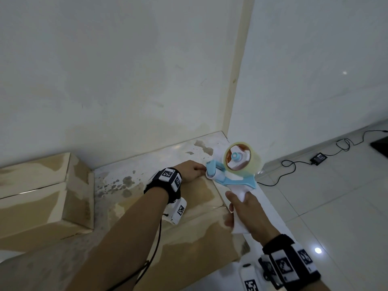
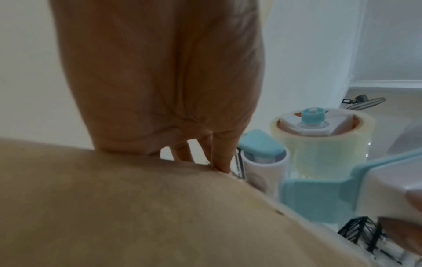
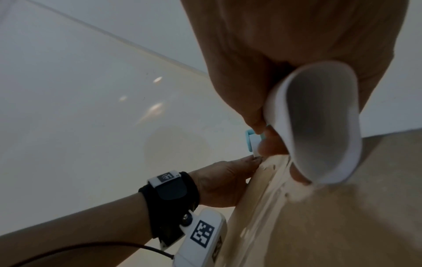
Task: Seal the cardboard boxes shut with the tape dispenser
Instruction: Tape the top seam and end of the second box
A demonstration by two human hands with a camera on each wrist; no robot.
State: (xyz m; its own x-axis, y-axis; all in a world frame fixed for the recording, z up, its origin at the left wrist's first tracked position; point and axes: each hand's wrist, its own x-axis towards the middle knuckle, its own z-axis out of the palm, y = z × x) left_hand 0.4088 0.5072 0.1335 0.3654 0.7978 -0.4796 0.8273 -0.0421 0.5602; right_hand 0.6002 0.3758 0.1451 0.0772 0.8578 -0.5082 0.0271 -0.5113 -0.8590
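A brown cardboard box (image 1: 189,232) lies on a stained white ledge in front of me. My right hand (image 1: 245,215) grips the white handle (image 3: 319,122) of a white and light-blue tape dispenser (image 1: 237,177), which carries a clear tape roll (image 1: 243,160). The dispenser's front end meets the box's far right corner. My left hand (image 1: 191,171) rests on the box's far edge right beside that end. Its fingers (image 2: 219,159) point straight down over the edge, next to the serrated blade. No tape strip can be made out under them.
Two more cardboard boxes (image 1: 37,196) sit stacked at the left against the white wall. The stained ledge (image 1: 136,164) ends at a wall corner. At the right is tiled floor with a black cable and adapter (image 1: 318,158).
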